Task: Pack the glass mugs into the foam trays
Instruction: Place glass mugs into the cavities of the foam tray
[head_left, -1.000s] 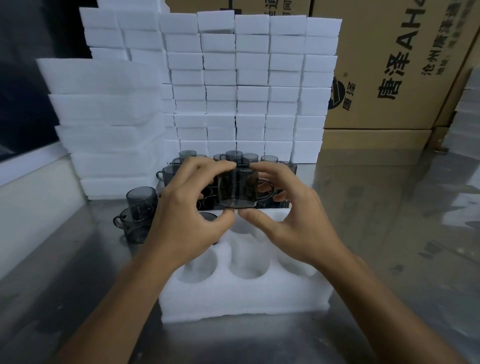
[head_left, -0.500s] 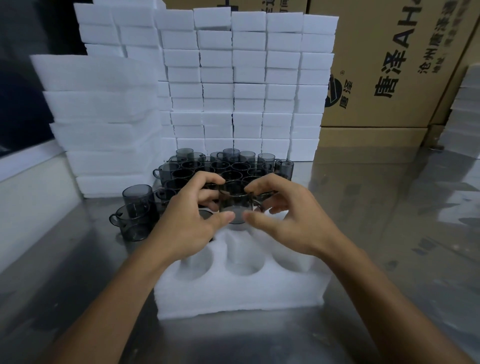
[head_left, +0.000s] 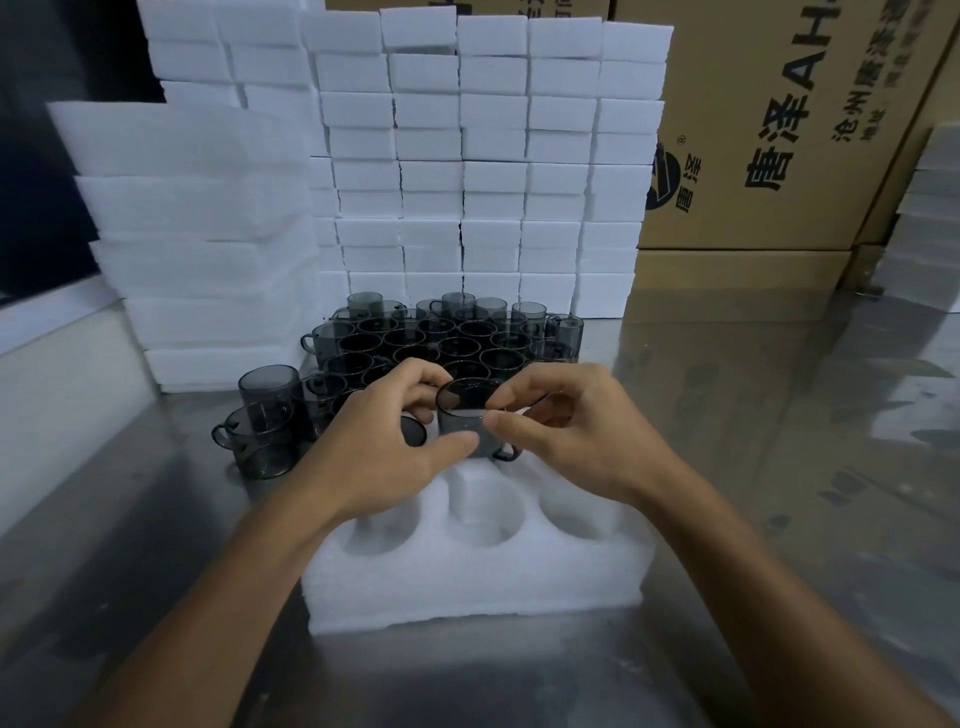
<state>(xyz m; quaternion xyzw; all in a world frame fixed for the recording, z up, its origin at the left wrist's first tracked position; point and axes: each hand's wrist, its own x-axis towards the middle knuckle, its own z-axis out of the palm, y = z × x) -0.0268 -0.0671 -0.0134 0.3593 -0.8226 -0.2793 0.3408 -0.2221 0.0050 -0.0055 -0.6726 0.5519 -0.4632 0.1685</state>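
Steel desk (head_left: 779, 467), reflective, carrying all items. Stacked foam trays (head_left: 467, 156) at rear, against cardboard cartons (head_left: 779, 130). One foam tray (head_left: 467, 582) in front, three near cavities vacant. Cluster of smoked glass mugs (head_left: 447, 338) behind it. Single glass mug (head_left: 467, 421), upright, pinched at rim and wall between left hand (head_left: 384, 457) and right hand (head_left: 582, 441), low over middle rear cavity. Step judged: seating. Next: straight press down, handle aligned.

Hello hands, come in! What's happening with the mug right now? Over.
Left hand and right hand both grip one mug. Mug upright, low over the tray's back-middle hole. Front holes empty. Nothing blocking.
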